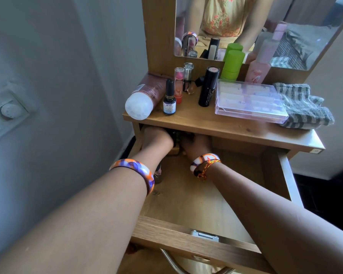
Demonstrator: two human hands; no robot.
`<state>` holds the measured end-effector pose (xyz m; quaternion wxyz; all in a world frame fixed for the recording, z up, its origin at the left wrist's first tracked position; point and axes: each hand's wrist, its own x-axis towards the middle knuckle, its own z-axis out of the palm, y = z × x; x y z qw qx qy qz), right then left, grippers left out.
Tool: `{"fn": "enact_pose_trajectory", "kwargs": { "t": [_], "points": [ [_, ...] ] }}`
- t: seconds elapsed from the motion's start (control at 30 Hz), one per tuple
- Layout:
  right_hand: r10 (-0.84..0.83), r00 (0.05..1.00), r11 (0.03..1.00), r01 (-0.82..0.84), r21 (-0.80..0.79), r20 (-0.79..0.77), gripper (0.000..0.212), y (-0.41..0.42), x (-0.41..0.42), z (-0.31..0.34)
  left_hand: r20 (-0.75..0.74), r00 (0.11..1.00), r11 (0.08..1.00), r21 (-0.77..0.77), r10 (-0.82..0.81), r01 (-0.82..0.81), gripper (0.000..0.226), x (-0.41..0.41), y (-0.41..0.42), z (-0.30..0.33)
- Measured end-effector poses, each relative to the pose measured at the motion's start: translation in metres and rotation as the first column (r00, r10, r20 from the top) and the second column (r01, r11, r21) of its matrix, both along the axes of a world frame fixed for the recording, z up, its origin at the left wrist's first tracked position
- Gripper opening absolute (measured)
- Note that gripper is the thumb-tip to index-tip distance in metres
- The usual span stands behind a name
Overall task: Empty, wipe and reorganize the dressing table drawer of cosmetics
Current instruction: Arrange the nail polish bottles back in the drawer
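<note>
The wooden drawer (206, 194) stands pulled out, its floor mostly bare. My left hand (156, 140) and my right hand (197, 144) both reach into its far left corner, under the tabletop, around dark small items (176, 135) that are mostly hidden. Whether either hand grips something cannot be seen. A small dark object (158, 173) lies by the drawer's left wall under my left wrist. On the tabletop (196, 119) stand a brown tube with white cap (145, 97), a small dark bottle (169, 98), a pink lipstick (178, 84), a black tube (208, 87) and a green container (233, 64).
A clear plastic box (248, 100) lies on the tabletop beside a grey striped cloth (303, 105). A pink bottle (258, 68) stands against the mirror (265, 26). A wall with a switch plate (8, 111) is at the left. The drawer front has a metal lock (205, 235).
</note>
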<state>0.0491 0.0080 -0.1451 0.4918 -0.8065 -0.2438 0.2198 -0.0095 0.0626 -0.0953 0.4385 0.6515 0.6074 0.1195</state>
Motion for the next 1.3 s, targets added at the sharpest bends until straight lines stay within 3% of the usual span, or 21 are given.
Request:
{"fn": "enact_pose_trajectory", "kwargs": {
  "t": [0.1,0.37,0.47,0.57,0.67,0.8,1.1,1.3],
  "points": [
    [-0.025,1.0,1.0,0.025,0.018,0.003,0.036,0.0,0.0,0.001,0.061,0.995,0.997,-0.025,0.08,-0.078,0.03,0.003,-0.002,-0.001],
    [-0.012,0.999,1.0,0.012,0.003,0.045,0.031,-0.007,0.003,-0.002,0.028,0.997,0.996,0.054,0.067,-0.069,0.029,0.001,-0.004,-0.003],
    [-0.01,1.0,1.0,0.01,-0.021,-0.016,0.021,-0.012,0.003,-0.005,0.023,0.997,0.996,0.048,0.072,-0.073,0.029,0.002,-0.003,-0.002],
    [0.113,0.987,0.988,-0.124,-0.09,-0.117,0.03,-0.011,-0.001,-0.011,0.033,0.997,0.997,0.038,0.064,-0.065,0.031,0.001,-0.005,0.0],
    [0.169,0.981,0.976,-0.18,-0.125,-0.094,0.043,-0.01,-0.004,-0.011,0.045,0.997,0.997,0.038,0.069,-0.071,0.032,-0.001,-0.006,0.002],
    [0.115,0.993,0.986,-0.119,-0.12,-0.04,0.039,-0.01,-0.006,-0.011,-0.002,1.0,0.999,0.033,0.028,-0.028,0.03,-0.004,-0.001,0.0],
    [-0.029,0.993,0.999,0.024,-0.047,-0.118,0.034,-0.008,-0.004,-0.013,-0.154,0.975,0.982,0.074,-0.161,0.174,0.027,-0.014,-0.001,0.004],
    [-0.098,0.982,0.995,0.095,-0.027,-0.163,0.041,-0.003,-0.003,-0.016,-0.266,0.936,0.956,0.114,-0.232,0.27,0.026,-0.014,-0.001,0.005]
  ]
}}
